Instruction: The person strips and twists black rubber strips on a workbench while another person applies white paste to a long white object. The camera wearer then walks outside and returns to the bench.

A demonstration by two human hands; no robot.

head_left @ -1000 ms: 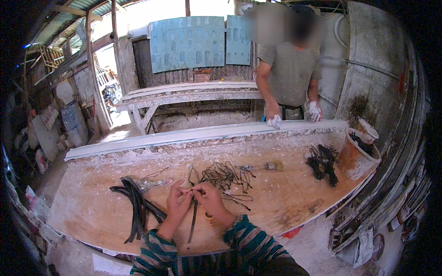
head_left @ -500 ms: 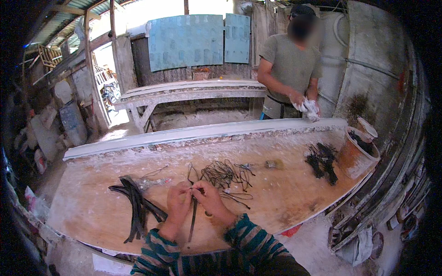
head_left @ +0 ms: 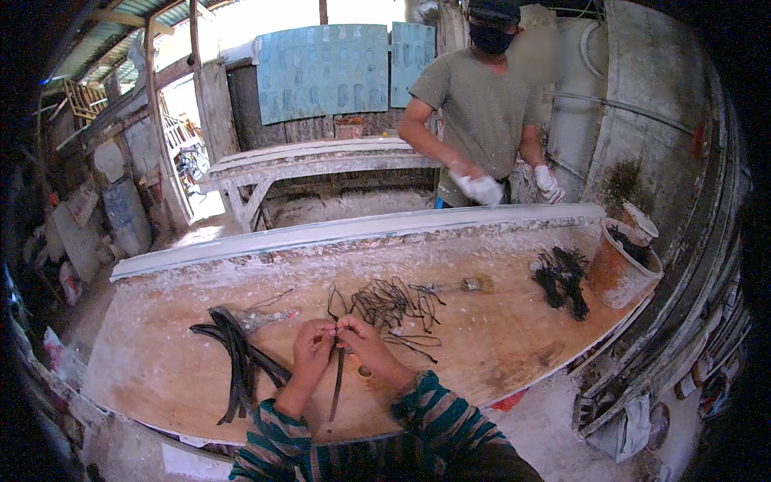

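Over the near middle of the table my left hand (head_left: 313,347) and my right hand (head_left: 361,344) meet, fingertips pinched together. Between them is the upper end of a narrow black strip (head_left: 337,388), whose lower part hangs toward the table's near edge. A thin black cord loop (head_left: 336,299) rises just beyond the fingers; fingertips hide where it meets the strip. Beside my right hand lies a small orange thing (head_left: 361,369), partly covered. Left of my hands is a bundle of wide black strips (head_left: 239,361); beyond them lies a tangle of thin black cord loops (head_left: 392,305).
On the wooden table (head_left: 482,345) lie a paintbrush (head_left: 479,283) and bunched black cords (head_left: 562,281). An orange bucket (head_left: 622,273) stands at the right end. A long white ledge (head_left: 361,237) borders the far side. Behind it stands a co-worker (head_left: 482,120) in white gloves.
The co-worker has moved left, and their gloved hands have come apart. My hands stay nearly in place, still pinching the strip's end.
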